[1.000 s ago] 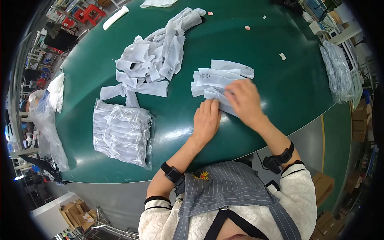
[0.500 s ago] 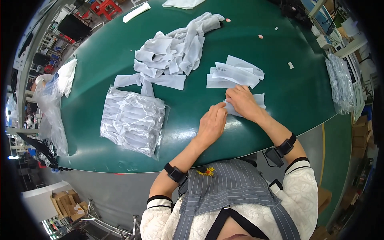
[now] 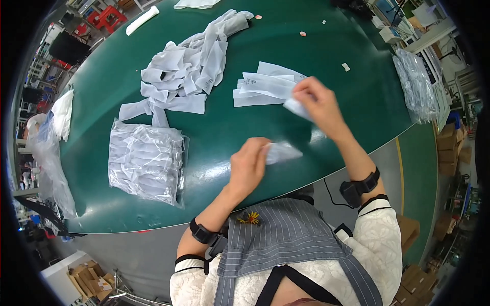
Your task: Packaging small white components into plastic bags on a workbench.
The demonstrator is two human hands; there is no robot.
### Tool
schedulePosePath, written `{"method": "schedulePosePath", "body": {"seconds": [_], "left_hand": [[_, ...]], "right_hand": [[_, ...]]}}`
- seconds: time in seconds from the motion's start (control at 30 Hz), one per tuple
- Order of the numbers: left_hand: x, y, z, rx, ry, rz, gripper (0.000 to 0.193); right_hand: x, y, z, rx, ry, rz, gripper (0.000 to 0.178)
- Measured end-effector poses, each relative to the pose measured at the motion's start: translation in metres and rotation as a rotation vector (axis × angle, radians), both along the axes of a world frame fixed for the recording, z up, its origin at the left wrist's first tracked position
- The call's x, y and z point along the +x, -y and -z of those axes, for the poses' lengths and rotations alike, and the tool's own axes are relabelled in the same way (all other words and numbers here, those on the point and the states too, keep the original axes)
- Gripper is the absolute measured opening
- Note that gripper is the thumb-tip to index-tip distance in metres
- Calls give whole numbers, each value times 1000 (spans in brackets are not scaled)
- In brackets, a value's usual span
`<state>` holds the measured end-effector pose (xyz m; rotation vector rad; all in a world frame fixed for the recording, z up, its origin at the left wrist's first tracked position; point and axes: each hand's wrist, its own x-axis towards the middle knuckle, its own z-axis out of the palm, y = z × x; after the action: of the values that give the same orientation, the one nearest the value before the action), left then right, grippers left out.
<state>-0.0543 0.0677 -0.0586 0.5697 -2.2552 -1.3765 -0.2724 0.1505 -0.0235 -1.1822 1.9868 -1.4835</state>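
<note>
My left hand (image 3: 248,166) pinches one end of a translucent plastic sleeve (image 3: 284,152), which sticks out to the right above the green table and is blurred by motion. Farther right and higher, my right hand (image 3: 319,106) has its fingers closed on a white piece of similar plastic (image 3: 296,108). That piece hangs at the right end of a small fanned stack of white printed sleeves (image 3: 268,86). Whether it touches the stack I cannot tell.
A large heap of loose white sleeves (image 3: 178,66) lies at the back left. In front of it sits a clear bag packed with white sleeves (image 3: 145,160). Filled clear packs (image 3: 416,86) are at the right edge, crumpled clear plastic (image 3: 48,158) at the left.
My hands were together on one sleeve near the front and have moved apart, each with plastic in its fingers. The right went up toward the stack. The whole view has shifted.
</note>
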Motion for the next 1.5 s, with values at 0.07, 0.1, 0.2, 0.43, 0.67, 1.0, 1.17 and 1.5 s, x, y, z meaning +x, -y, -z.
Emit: {"method": "schedulePosePath", "body": {"seconds": [0.07, 0.1, 0.2, 0.43, 0.67, 1.0, 1.17, 1.5], "left_hand": [[17, 11, 10, 33, 60, -66, 9], [25, 13, 15, 71, 114, -132, 8], [47, 15, 22, -294, 76, -242, 16], [47, -4, 33, -802, 85, 233, 37], [23, 15, 56, -810, 50, 367, 38], [-7, 29, 57, -806, -15, 263, 44], [-6, 25, 57, -722, 129, 312, 50], [8, 24, 37, -839, 49, 295, 62]], "right_hand": [[24, 17, 13, 69, 42, -127, 10], [32, 27, 33, 78, -31, -196, 12], [48, 28, 55, 71, -158, -244, 18], [51, -58, 48, 177, -713, -209, 43], [52, -32, 76, 169, -591, -108, 42], [17, 13, 76, 7, -556, -173, 38], [2, 45, 82, 178, -1024, -65, 31], [15, 3, 68, 97, -286, -647, 21]]}}
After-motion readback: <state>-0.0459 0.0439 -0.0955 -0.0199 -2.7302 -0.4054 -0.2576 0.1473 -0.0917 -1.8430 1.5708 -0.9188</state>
